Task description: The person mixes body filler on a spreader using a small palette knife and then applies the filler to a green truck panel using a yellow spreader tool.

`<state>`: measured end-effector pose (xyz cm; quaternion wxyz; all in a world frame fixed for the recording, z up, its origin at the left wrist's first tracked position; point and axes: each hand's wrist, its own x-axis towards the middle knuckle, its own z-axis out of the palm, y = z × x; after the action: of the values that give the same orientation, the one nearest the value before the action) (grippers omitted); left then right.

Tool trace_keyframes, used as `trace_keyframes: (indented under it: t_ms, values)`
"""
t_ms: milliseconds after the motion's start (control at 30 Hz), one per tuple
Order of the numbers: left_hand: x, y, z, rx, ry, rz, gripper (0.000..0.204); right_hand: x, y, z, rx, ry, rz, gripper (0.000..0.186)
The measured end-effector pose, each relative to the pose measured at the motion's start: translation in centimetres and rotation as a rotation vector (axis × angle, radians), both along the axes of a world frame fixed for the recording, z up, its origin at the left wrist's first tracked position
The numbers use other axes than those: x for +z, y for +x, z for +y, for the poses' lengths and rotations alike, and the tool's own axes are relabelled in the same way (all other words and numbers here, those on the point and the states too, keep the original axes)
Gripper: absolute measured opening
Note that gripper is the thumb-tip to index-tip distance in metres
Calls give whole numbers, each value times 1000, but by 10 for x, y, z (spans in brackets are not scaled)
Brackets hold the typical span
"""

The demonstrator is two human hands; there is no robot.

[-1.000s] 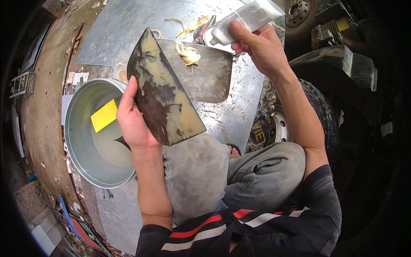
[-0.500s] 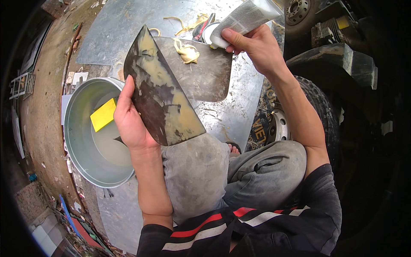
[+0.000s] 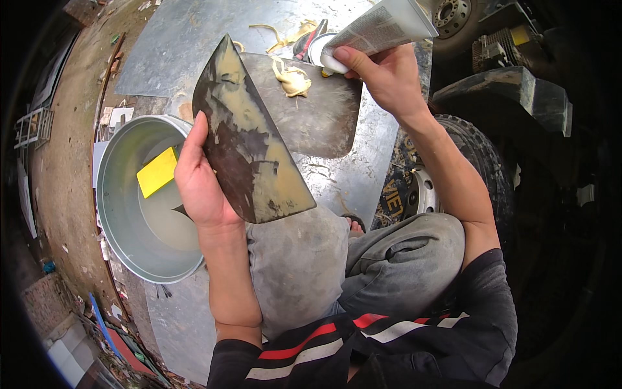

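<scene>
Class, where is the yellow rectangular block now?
In the head view, the yellow rectangular block sits inside the round grey-green bucket at left, just left of the bare left hand.

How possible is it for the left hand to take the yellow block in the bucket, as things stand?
Probably not: the left hand is near the yellow block, but seems occupied gripping the smeared dark sheet.

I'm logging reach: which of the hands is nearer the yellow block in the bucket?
Left. The left hand, gripping the dark plate, is just right of the yellow block; the right hand, holding the tube, is farther off, forward and to the right.
</scene>
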<state>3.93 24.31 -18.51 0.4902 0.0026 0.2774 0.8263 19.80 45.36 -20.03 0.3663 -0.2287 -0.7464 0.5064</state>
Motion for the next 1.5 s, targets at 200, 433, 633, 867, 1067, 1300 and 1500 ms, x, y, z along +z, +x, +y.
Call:
trace_keyframes:
  t_ms: [200,433,633,867,1067,1300,1500]
  values:
    - [1,0,-1,-22,15,-14,36,-1,-5,-3,-6,-8,109,17]
    - [1,0,-1,-11,3,-10,36,0,-2,-3,24,54,80,22]
    - [-3,-2,0,-32,15,17,36,0,-1,-3,9,126,98,16]
    - [-2,-1,-2,-38,33,14,37,-4,-2,-5,8,197,141,14]
    - [2,0,-4,3,16,58,37,-2,0,2,-9,301,50,17]
    - [-1,-7,-9,131,-51,144,35,-52,4,65,-176,-364,-234,25]
    - [-5,-23,-29,2,98,194,36,-114,5,90,-319,-747,-306,20]
